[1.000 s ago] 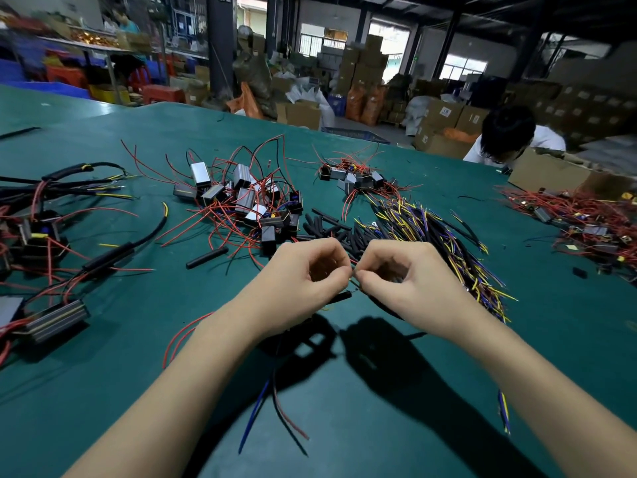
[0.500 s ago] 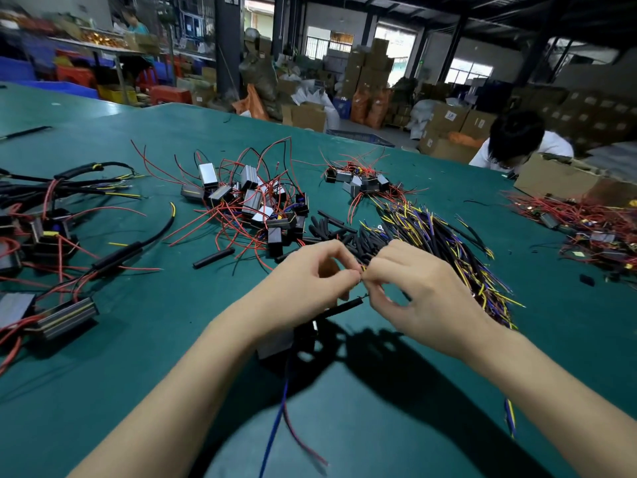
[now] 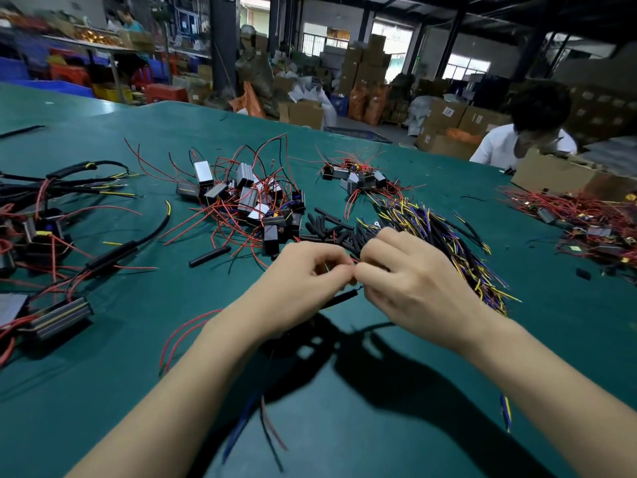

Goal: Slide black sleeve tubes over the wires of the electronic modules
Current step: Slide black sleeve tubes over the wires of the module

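Observation:
My left hand (image 3: 303, 288) and my right hand (image 3: 410, 284) meet fingertip to fingertip above the green table (image 3: 344, 408). Both pinch thin wires between thumb and fingers. A black sleeve tube (image 3: 339, 300) sticks out just below the fingertips. Blue, red and black wires (image 3: 251, 429) hang down from under my left hand, which hides the module they belong to. A pile of loose black sleeve tubes (image 3: 331, 229) lies just beyond my hands. Further back lies a heap of modules with red wires (image 3: 248, 201).
A bundle of black, yellow and purple wires (image 3: 444, 236) fans out to the right. Finished sleeved modules (image 3: 58, 319) lie at the left. A second module heap (image 3: 358, 179) sits further back, another (image 3: 586, 222) at the far right by a cardboard box (image 3: 565, 175). A person (image 3: 527, 132) works across the table.
Both hands stayed joined at the fingertips and rose slightly away from the table. The dangling wires swung under my left hand.

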`<state>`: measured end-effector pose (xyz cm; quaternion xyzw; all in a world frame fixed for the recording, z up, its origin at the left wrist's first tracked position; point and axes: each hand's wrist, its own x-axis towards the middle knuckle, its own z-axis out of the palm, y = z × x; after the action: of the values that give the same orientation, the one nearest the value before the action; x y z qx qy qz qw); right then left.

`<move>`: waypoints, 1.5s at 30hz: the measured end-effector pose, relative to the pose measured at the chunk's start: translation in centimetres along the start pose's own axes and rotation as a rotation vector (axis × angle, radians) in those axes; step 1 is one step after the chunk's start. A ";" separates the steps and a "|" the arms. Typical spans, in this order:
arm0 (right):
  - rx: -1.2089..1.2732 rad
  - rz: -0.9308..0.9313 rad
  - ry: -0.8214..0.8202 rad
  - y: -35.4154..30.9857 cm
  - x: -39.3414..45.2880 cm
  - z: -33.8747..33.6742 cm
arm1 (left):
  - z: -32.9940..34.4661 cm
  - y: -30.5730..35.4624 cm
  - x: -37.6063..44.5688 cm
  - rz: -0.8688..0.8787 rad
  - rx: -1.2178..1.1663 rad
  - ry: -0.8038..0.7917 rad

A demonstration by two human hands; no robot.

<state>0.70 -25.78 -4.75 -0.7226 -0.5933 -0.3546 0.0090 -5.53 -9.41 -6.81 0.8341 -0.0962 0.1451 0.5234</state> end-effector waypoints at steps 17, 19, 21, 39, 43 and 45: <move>1.061 0.738 -0.362 1.3 0.6 -0.9 | 0.5 -0.4 0.0 0.280 0.297 0.148; 1.040 0.708 -0.333 1.3 0.4 -0.7 | 0.4 -0.4 0.0 0.270 0.247 0.159; 0.917 0.648 -0.295 1.3 0.3 -0.5 | 0.4 -0.3 0.0 0.242 0.195 0.161; 0.761 0.652 -0.125 -0.3 0.0 1.1 | -0.1 -0.4 0.1 0.054 0.190 0.057; 0.947 0.840 -0.108 -0.9 -0.5 1.8 | -0.2 -0.1 0.1 0.162 0.329 0.083; 1.017 0.875 -0.089 -0.9 -0.6 2.0 | -0.3 -0.1 0.1 0.211 0.383 0.100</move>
<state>0.90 -25.13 -6.87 -0.8162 -0.3389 0.0355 0.4665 -5.45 -9.11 -6.73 0.8954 -0.1275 0.2559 0.3413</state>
